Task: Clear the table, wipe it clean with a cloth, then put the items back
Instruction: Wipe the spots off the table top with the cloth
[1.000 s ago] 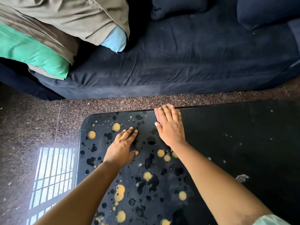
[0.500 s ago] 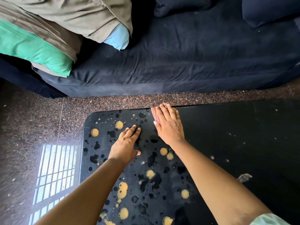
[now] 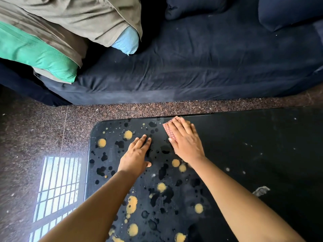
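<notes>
A black glass table [image 3: 253, 145] fills the lower right, its left part patterned with yellow and black blotches. My right hand [image 3: 185, 142] lies flat near the table's far edge, pressing a small pink cloth [image 3: 168, 131] onto the glass; only the cloth's left strip shows beside my fingers. My left hand [image 3: 137, 154] rests palm down on the table just left of it, fingers together and holding nothing.
A dark blue sofa [image 3: 209, 67] runs along beyond the table, with green [image 3: 35, 53], olive and light blue [image 3: 126, 41] cushions piled at its left end. A speckled brown floor [image 3: 43, 133] lies left of and behind the table. A small grey scrap [image 3: 261, 190] sits on the glass at right.
Both hands have kept nearly the same place on the table; the right hand with the cloth stays at the far edge. The view has shifted slightly.
</notes>
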`<state>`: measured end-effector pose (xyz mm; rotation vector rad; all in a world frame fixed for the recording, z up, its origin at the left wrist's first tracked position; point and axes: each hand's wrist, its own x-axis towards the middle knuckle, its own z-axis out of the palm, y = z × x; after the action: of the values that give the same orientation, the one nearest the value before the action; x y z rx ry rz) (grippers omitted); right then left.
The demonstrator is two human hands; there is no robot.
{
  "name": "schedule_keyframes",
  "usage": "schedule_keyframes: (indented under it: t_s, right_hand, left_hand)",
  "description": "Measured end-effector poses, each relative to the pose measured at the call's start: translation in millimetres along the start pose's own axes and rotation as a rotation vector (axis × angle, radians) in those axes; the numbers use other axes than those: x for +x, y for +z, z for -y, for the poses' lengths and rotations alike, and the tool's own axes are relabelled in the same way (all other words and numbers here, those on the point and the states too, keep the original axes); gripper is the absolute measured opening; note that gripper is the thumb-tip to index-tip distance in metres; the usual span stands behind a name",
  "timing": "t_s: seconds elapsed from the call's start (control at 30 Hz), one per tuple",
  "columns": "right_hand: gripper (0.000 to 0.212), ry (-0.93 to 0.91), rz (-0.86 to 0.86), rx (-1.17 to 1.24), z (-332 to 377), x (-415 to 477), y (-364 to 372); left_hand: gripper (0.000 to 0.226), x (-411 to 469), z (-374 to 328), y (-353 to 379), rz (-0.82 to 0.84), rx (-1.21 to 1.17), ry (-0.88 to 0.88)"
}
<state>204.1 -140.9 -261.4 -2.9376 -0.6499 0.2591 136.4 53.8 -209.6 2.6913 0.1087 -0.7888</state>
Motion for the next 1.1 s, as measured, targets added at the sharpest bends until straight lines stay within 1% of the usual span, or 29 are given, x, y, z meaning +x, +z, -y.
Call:
schedule_keyframes:
  t_s: [0.03, 0.13, 0.17, 0.2, 0.23, 0.33, 0.37, 0.4, 0.43, 0.5, 0.57, 0.6, 0.63, 0.67, 0.77, 0.83, 0.87, 0.9, 0.97, 1.03, 1.07, 1.1]
  right_hand:
    - [0.063, 0.080, -0.018, 0.007, -9, -4, 1]
    - [0.059, 0.438, -0.123, 0.073, -16, -16, 1]
    - [0.058, 0.492, -0.132, 0.081, -8, -18, 3]
    - [0.059, 0.480, -0.136, 0.085, 3, -20, 5]
    - [0.059, 0.407, -0.135, 0.087, 13, -22, 7]
    - [0.061, 0.040, -0.047, 0.044, 18, -32, 10]
    - [0.061, -0.033, -0.031, 0.023, 11, -33, 10]
    - [0.060, -0.044, -0.026, 0.009, 3, -36, 10]
    - [0.060, 0.006, -0.025, 0.003, -4, -38, 9]
    - [0.060, 0.235, -0.054, 0.036, -10, -41, 7]
    - [0.062, 0.439, -0.096, 0.070, -1, -40, 7]
    - [0.063, 0.490, -0.114, 0.082, 10, -38, 8]
    - [0.064, 0.491, -0.125, 0.095, 22, -36, 8]
    - [0.063, 0.441, -0.127, 0.109, 35, -35, 9]
    - [0.059, 0.156, -0.091, 0.085, 53, -40, 10]
    - [0.058, 0.074, -0.062, 0.054, 41, -44, 11]
    - [0.058, 0.088, -0.059, 0.042, 30, -48, 12]
    - [0.058, 0.141, -0.055, 0.036, 19, -52, 12]
    - [0.060, 0.324, -0.070, 0.043, 2, -59, 11]
    - [0.062, 0.468, -0.108, 0.069, 3, -60, 9]
    - [0.062, 0.498, -0.126, 0.080, 11, -60, 10]
    - [0.062, 0.489, -0.137, 0.091, 21, -59, 11]
  left_hand:
    - [0.088, 0, -1, 0, 0.002, -0.001, -0.001]
    - [0.088, -1, -2, -1, 0.003, -0.008, -0.006]
    - [0.088, -1, -2, -1, 0.002, -0.011, -0.007]
    - [0.088, -1, -2, -1, 0.004, -0.009, -0.008]
    - [0.088, -1, -3, -1, 0.003, -0.005, -0.009]
    - [0.088, -1, -4, -1, 0.002, 0.005, -0.013]
    - [0.087, -2, -4, -2, 0.001, 0.009, -0.012]
    - [0.087, -2, -4, -2, 0.002, 0.013, -0.012]
    - [0.086, -2, -5, -2, 0.003, 0.015, -0.012]
    - [0.086, -3, -5, -2, 0.002, 0.013, -0.013]
    - [0.086, -2, -6, -3, -0.004, 0.014, -0.012]
    - [0.086, -2, -5, -3, -0.003, 0.019, -0.012]
    - [0.086, -2, -5, -2, -0.003, 0.024, -0.012]
    - [0.086, -2, -5, -2, -0.005, 0.028, -0.011]
    - [0.087, -2, -6, -2, -0.009, 0.043, 0.000]
    - [0.087, -1, -7, -2, -0.007, 0.046, -0.003]
    - [0.087, -1, -7, -2, -0.003, 0.041, -0.010]
    - [0.087, -1, -6, -2, 0.001, 0.034, -0.016]
    - [0.087, -1, -6, -1, 0.006, 0.024, -0.022]
    - [0.087, -1, -6, 0, 0.006, 0.021, -0.023]
    - [0.087, -1, -6, 0, 0.007, 0.019, -0.024]
    - [0.087, 0, -6, 1, 0.006, 0.018, -0.025]
